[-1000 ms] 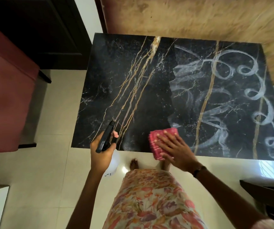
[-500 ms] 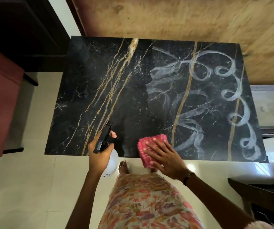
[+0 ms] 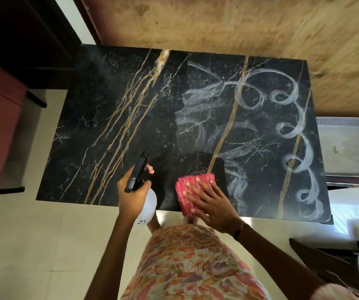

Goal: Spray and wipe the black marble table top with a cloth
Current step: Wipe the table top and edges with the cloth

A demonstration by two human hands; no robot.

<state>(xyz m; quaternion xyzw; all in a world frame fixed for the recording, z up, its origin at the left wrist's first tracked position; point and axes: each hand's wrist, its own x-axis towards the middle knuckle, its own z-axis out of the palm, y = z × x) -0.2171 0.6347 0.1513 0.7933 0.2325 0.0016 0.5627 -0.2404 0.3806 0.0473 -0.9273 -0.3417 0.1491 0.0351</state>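
Pressing my flat, spread right hand on the pink cloth at the worktop's near edge; my left hand grips the sprayer just beside it.

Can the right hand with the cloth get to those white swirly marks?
Probably yes. The right hand presses the pink cloth flat beside the swirly streaks, and nothing sits on the marble table top between them.
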